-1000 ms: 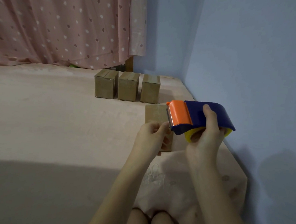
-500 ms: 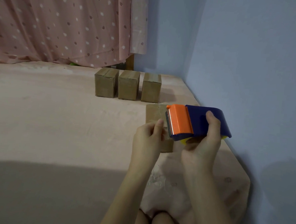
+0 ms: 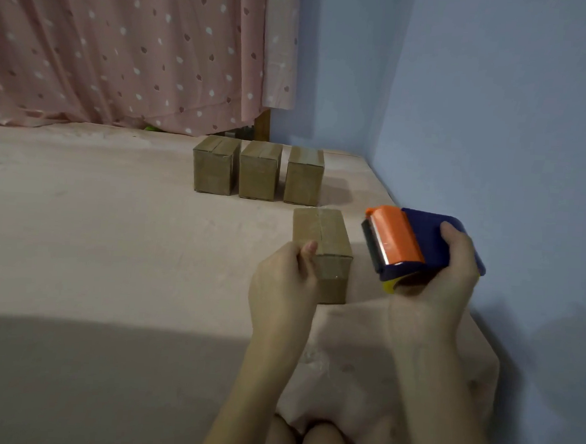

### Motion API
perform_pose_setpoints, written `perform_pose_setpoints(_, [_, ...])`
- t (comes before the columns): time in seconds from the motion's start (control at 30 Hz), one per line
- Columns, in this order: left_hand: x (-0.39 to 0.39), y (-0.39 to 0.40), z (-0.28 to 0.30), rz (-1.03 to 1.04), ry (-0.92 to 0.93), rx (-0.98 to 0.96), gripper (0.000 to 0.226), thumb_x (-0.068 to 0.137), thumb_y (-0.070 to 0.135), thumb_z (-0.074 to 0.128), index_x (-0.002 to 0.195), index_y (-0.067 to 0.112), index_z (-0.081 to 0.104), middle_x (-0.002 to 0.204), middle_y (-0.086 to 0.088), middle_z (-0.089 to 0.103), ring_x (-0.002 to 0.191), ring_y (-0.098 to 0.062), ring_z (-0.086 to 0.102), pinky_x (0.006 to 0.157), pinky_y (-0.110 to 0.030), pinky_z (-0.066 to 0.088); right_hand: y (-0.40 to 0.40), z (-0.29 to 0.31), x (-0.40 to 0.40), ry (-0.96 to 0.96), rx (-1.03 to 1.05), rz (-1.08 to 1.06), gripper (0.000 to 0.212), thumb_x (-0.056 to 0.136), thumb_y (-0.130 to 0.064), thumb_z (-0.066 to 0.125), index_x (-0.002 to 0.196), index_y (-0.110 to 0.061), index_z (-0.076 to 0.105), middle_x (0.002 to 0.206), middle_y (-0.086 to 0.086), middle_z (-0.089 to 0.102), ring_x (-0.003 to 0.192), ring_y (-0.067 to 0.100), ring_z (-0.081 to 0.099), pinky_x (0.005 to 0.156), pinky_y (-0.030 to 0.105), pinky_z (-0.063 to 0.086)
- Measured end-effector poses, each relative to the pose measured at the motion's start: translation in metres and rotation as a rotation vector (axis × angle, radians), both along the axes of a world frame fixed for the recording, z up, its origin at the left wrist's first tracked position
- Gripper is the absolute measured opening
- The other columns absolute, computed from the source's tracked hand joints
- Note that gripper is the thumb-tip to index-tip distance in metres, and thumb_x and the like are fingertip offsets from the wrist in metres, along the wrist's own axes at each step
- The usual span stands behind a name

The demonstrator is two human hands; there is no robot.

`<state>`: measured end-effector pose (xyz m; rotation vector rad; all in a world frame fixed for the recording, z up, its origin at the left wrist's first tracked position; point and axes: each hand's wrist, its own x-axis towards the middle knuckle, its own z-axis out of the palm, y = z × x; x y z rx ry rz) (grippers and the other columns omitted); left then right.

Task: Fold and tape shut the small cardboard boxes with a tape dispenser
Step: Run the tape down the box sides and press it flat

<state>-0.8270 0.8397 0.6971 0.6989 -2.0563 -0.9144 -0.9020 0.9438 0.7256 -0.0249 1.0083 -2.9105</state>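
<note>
Where the head view looks down at my hands:
Surroundings: three taped cardboard boxes [image 3: 257, 170] stand in a row at centre, upright, well beyond my hands; pink dotted curtain [image 3: 130, 47] upper left; blue wall [image 3: 497, 114] right.
Box: small brown cardboard box [image 3: 321, 244] on the pink bedsheet [image 3: 95, 237], mid-frame, seam along its top.
Left hand [image 3: 282, 286]: fingers curled round the box's near left corner.
Right hand [image 3: 442, 286]: grips the blue-and-orange plastic tape dispenser [image 3: 410, 244], just right of the box, apart from it.
</note>
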Motion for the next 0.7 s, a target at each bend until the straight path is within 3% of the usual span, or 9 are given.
perform_pose_setpoints(0.1, [0.010, -0.018, -0.001, 0.028, -0.010, -0.002, 0.040, 0.099, 0.037, 0.041, 0.070, 0.016, 0.058, 0.060, 0.005, 0.055, 0.058, -0.012, 0.054, 0.053, -0.026, 0.041, 0.012, 0.002, -0.006, 0.085, 0.088, -0.120, 0.031, 0.082, -0.015, 0.065, 0.108, -0.021, 0.051, 0.084, -0.007, 0.067, 0.075, 0.012, 0.067, 0.062, 0.027, 0.053])
perform_pose_setpoints(0.2, [0.016, -0.028, 0.007, 0.019, 0.002, -0.043, 0.038, 0.099, 0.035, 0.043, 0.073, 0.015, 0.061, 0.055, 0.010, 0.052, 0.055, -0.007, 0.052, 0.051, -0.014, 0.038, 0.013, 0.003, -0.004, 0.226, 0.211, -0.187, 0.038, 0.078, -0.014, 0.069, 0.105, -0.028, 0.045, 0.087, -0.012, 0.065, 0.074, 0.007, 0.067, 0.059, 0.022, 0.053])
perform_pose_setpoints(0.3, [0.013, -0.034, 0.009, 0.023, -0.011, -0.061, 0.038, 0.099, 0.034, 0.044, 0.074, 0.014, 0.062, 0.056, 0.010, 0.051, 0.056, -0.006, 0.051, 0.050, -0.011, 0.036, 0.007, 0.004, -0.006, 0.334, 0.334, -0.259, 0.034, 0.082, -0.008, 0.067, 0.098, -0.028, 0.045, 0.084, -0.017, 0.065, 0.078, 0.004, 0.067, 0.062, 0.019, 0.052])
perform_pose_setpoints(0.47, [0.006, -0.043, -0.003, 0.037, -0.058, -0.028, 0.039, 0.100, 0.035, 0.043, 0.084, 0.011, 0.069, 0.057, 0.014, 0.049, 0.055, -0.004, 0.049, 0.048, -0.016, 0.030, -0.009, 0.004, -0.012, 0.527, 0.577, -0.288, 0.042, 0.072, -0.023, 0.070, 0.106, -0.025, 0.046, 0.095, -0.010, 0.062, 0.083, 0.006, 0.065, 0.064, 0.017, 0.053])
perform_pose_setpoints(0.6, [0.001, -0.051, -0.006, 0.045, -0.066, 0.020, 0.040, 0.099, 0.038, 0.044, 0.089, 0.011, 0.071, 0.057, 0.012, 0.049, 0.057, -0.007, 0.050, 0.050, -0.022, 0.032, -0.022, 0.002, -0.015, 0.623, 0.764, -0.341, 0.046, 0.075, -0.019, 0.075, 0.111, -0.019, 0.046, 0.095, -0.014, 0.059, 0.085, 0.001, 0.062, 0.064, 0.009, 0.049])
perform_pose_setpoints(0.7, [0.000, -0.057, -0.007, 0.043, -0.113, 0.020, 0.043, 0.099, 0.040, 0.044, 0.090, 0.007, 0.070, 0.062, 0.000, 0.058, 0.063, -0.018, 0.057, 0.055, -0.031, 0.041, -0.028, 0.001, -0.018, 0.675, 0.909, -0.365, 0.053, 0.076, -0.023, 0.075, 0.119, -0.008, 0.048, 0.104, 0.001, 0.064, 0.089, 0.013, 0.062, 0.062, 0.012, 0.051])
